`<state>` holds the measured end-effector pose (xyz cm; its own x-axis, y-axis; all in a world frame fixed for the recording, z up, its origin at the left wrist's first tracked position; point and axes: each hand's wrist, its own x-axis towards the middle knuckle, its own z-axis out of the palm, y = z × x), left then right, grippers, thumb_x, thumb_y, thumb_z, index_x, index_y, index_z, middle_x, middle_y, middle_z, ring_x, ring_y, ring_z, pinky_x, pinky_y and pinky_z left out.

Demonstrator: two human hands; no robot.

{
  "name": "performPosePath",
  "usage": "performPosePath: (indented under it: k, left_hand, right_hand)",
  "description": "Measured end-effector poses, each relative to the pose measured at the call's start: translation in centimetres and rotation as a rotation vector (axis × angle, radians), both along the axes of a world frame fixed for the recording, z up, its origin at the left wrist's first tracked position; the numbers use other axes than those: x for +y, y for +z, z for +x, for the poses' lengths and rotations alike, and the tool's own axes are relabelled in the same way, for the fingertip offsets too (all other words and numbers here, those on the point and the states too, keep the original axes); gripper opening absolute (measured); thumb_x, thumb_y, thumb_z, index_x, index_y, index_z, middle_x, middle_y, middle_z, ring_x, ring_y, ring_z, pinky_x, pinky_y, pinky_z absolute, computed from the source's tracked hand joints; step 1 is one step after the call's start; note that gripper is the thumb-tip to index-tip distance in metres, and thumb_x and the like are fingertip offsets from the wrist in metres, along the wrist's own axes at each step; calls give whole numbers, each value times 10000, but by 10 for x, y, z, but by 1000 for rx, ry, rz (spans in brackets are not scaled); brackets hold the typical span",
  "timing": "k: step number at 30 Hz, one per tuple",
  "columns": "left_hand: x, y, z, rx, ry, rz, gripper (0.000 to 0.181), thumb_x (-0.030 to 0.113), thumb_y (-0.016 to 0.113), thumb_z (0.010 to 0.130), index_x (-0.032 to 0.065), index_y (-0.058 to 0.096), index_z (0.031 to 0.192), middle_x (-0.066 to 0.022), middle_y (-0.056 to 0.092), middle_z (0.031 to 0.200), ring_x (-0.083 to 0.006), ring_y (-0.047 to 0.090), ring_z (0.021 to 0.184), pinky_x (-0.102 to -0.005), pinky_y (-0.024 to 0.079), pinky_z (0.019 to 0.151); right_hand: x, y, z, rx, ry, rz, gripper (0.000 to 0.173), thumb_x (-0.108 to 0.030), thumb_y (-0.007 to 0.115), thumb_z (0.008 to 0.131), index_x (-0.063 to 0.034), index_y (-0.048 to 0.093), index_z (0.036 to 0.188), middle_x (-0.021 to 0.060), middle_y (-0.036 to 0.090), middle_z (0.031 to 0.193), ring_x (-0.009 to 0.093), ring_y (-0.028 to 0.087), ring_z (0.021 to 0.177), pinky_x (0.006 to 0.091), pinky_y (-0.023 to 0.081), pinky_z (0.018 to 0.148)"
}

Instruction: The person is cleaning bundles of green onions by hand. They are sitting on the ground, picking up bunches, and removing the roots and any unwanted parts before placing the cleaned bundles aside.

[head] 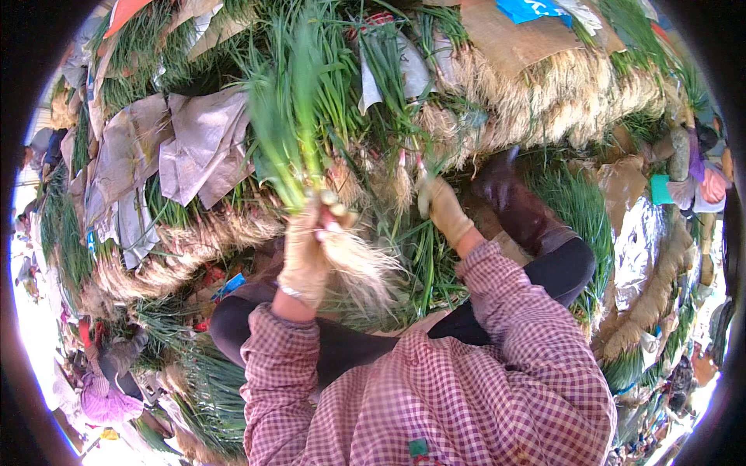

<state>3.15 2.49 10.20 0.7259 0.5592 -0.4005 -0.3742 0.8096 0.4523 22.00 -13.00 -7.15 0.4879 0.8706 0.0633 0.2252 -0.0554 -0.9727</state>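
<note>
My left hand (309,250), in a pale glove, is closed around a bunch of green onions (306,137). The blurred green leaves point up and away, and the long pale roots (358,256) spread out to the right of the fist. My right hand (441,204), gloved too, is just right of a few onions with reddish bases and stringy roots (403,183). Its fingertips are blurred near the base of one onion; whether they pinch it I cannot tell. Loose green leaves (428,268) lie below, between my legs.
Stacked green onions with dense roots (548,99) run along the upper right, partly under brown sacking (518,35). Another row, at left, has grey cloth (204,143) over it. My boot (507,198) is right of my right hand. Other people are at work at both edges.
</note>
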Motion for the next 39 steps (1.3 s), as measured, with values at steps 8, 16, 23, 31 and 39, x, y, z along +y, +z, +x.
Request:
performPosePath:
  k: [8, 16, 23, 31, 39]
  left_hand:
    - [1, -44, -5, 97, -213, -71, 201, 154, 560, 871, 47, 511, 1034, 1, 500, 747, -78, 482, 630, -219, 441, 526]
    - [-16, -60, 17, 471, -351, 187, 221, 125, 568, 856, 14, 574, 1048, -36, 585, 722, -53, 448, 474, -159, 400, 438]
    - [-20, -68, 18, 423, -168, 189, 114, 115, 547, 863, 4, 571, 852, -52, 590, 713, -53, 444, 448, -165, 337, 379]
    - [-25, -43, 3, 548, -360, 298, 108, 127, 536, 867, 28, 580, 874, -10, 532, 639, -37, 453, 489, -157, 370, 426]
    - [-26, -43, -11, 116, -351, -247, 233, 137, 508, 881, 25, 508, 1086, -51, 564, 790, -120, 505, 614, -266, 466, 584]
  right_hand:
    - [0, -4, 29, -398, -319, -330, 208, -181, 509, 811, -70, 603, 960, 161, 606, 987, 300, 612, 813, 395, 504, 665]
    - [32, 37, -41, -1014, -137, -509, 199, -154, 397, 920, -30, 543, 865, 47, 574, 649, 146, 539, 459, 282, 453, 376]
    - [6, 23, -37, -532, 19, -308, 250, -97, 524, 814, -23, 529, 1053, 115, 590, 929, 218, 576, 805, 300, 464, 701]
    - [42, 57, -44, -244, 232, -184, 262, -244, 440, 917, -32, 547, 1029, 145, 599, 902, 286, 593, 833, 335, 468, 732]
    - [53, 57, -57, 995, 138, 113, 246, -193, 496, 907, -31, 528, 1089, 26, 577, 1013, 148, 560, 861, 278, 471, 743]
